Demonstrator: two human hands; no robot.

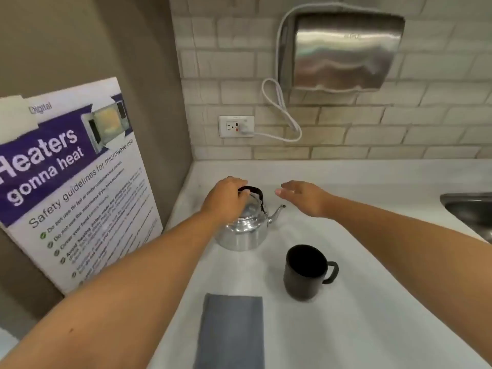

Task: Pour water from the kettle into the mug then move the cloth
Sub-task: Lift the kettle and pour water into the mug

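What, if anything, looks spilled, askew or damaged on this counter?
Nothing stands out. The kettle and mug stand upright, the cloth lies flat and folded, and the counter shows no spill.

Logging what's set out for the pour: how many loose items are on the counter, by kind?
Kettle: 1, silver, the left hand on its black handle
Mug: 1, black
Cloth: 1, grey-blue, folded flat
Total: 3
The right hand hovers open, holding nothing.
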